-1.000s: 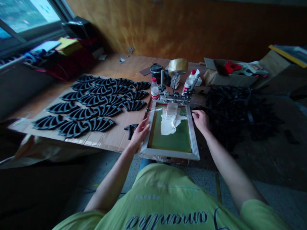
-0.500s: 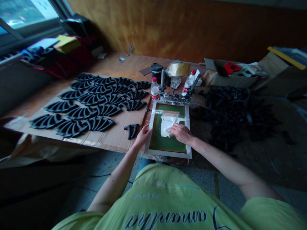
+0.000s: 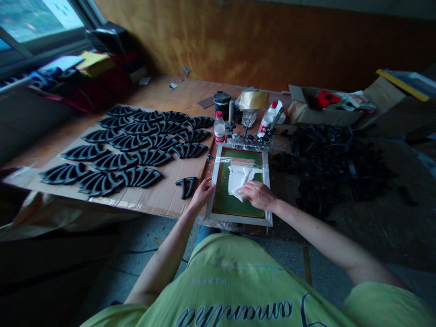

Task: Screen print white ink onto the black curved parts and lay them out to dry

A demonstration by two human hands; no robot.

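Screen frame [image 3: 238,219] under R hand [image 3: 259,195]; tee [image 3: 238,272] script "amantha"

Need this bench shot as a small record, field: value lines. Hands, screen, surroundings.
left: left hand, fingers against the side rail of the silver screen-printing frame
right: right hand, flat on the white ink-like material
screen: green mesh, frame lying flat, metal hinge clamps at far end
left of frame: black curved pieces in rows on cardboard
right of frame: heap of black pieces
far side: red-capped plastic bottle, black-lidded jar
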